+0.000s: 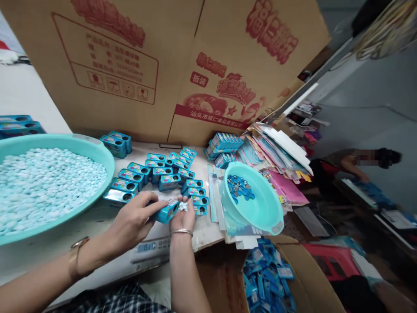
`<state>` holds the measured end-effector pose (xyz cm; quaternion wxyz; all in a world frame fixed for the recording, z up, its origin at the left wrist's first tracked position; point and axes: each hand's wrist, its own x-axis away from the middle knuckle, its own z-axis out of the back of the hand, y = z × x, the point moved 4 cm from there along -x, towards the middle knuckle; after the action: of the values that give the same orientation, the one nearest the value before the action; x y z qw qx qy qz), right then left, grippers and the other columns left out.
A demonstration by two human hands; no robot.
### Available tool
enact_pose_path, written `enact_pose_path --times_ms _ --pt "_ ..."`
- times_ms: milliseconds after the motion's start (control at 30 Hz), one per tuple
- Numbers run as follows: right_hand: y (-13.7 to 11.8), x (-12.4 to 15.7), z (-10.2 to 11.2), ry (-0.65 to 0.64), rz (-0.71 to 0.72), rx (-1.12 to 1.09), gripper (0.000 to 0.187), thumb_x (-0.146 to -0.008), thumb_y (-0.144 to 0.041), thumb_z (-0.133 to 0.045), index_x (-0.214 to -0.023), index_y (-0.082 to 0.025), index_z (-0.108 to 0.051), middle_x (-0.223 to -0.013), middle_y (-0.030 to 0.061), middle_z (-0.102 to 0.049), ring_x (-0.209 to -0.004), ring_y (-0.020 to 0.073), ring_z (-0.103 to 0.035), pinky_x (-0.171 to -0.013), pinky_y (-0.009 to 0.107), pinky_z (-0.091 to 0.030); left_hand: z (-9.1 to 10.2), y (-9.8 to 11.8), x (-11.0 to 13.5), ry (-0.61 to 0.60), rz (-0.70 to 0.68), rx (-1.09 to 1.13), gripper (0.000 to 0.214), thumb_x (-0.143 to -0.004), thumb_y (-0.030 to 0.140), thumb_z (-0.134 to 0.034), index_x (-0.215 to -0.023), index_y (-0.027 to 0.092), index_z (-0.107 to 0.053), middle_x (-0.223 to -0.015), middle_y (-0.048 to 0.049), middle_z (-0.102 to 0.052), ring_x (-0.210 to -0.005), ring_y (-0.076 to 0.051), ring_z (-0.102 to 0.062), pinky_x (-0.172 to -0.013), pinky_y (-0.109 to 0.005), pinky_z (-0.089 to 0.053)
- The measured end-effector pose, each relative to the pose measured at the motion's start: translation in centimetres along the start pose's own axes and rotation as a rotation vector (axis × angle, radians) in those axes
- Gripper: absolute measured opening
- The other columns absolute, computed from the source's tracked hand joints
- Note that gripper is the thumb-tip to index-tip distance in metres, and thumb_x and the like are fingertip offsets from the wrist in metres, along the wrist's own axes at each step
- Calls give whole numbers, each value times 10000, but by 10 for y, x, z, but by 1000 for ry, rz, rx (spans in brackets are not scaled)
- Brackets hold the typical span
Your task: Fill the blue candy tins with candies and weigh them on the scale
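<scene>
My left hand [135, 221] grips a small blue box [167, 211] tipped on its side, its round hole facing my right hand. My right hand [182, 217] is cupped with several small white-blue tablets [183, 206] held at the fingertips, right at the box's hole. Just beyond both hands, several more blue boxes [163, 174] with round holes lie in rows on the white table. A large teal basin [97, 150] full of pale blue tablets [45, 182] sits at my left.
A smaller teal bowl [263, 208] with dark blue caps [240, 188] leans on stacked flat packaging [276, 152] at right. Big cardboard sheets [163, 65] stand behind. A small scale display [150, 246] lies below my hands. An open carton [309, 278] holds blue packets [267, 278]. Another person [352, 163] is far right.
</scene>
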<state>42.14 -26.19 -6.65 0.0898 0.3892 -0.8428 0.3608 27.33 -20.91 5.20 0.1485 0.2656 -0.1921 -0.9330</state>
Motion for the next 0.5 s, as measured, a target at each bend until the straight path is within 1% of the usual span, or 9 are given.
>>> enact_pose_path --times_ms 33,100,200,267,333,400,500 --pt "7 -1 -3 35 -44 -41 280 -762 -480 -663 -735 -234 -532 -701 -25 -667 -691 144 -673 -766 366 -578 6 6 -8 -26 -63 -71 481 -814 35 -445 -1225 236 -592 -1073 -84 -586 -957 -224 -562 -804 -346 -479" --pt "18 0 -13 30 -143 -76 276 -783 -476 -637 -743 -230 -518 -719 -20 -673 -719 149 -682 -788 372 -574 12 14 -22 -106 -146 -196 451 -846 14 -405 -1172 233 -627 -984 -81 -592 -885 -228 -543 -746 -358 -452" --pt "27 5 -25 46 -277 -159 243 -829 -435 -588 -746 -221 -511 -737 -1 -689 -731 154 -689 -799 369 -572 14 19 -35 -211 -188 -312 432 -834 -27 -390 -1088 203 -652 -909 -80 -575 -856 -235 -518 -730 -376 -418" --pt "27 8 -31 58 -310 -198 229 -856 -407 -558 -738 -215 -515 -737 6 -693 -728 152 -688 -801 359 -571 14 19 -39 -236 -178 -340 414 -827 -33 -395 -1051 195 -658 -902 -81 -568 -839 -235 -508 -727 -380 -409" --pt "25 11 -35 71 -303 -210 231 -874 -383 -538 -720 -212 -521 -712 1 -684 -709 146 -682 -800 348 -571 15 18 -39 -234 -155 -345 410 -832 -23 -398 -1051 200 -663 -904 -80 -567 -816 -233 -502 -717 -379 -407" --pt "23 13 -38 85 -295 -212 245 -892 -363 -513 -702 -209 -528 -682 -3 -672 -691 144 -674 -793 347 -573 17 15 -38 -225 -116 -328 440 -838 -5 -408 -1125 221 -653 -933 -80 -573 -822 -232 -508 -715 -371 -413" --pt "20 14 -39 77 -277 -226 252 -906 -333 -490 -696 -207 -548 -668 1 -666 -709 146 -675 -790 350 -575 20 10 -35 -202 -47 -244 505 -802 12 -444 -1206 251 -629 -979 -78 -581 -853 -229 -534 -721 -345 -435"
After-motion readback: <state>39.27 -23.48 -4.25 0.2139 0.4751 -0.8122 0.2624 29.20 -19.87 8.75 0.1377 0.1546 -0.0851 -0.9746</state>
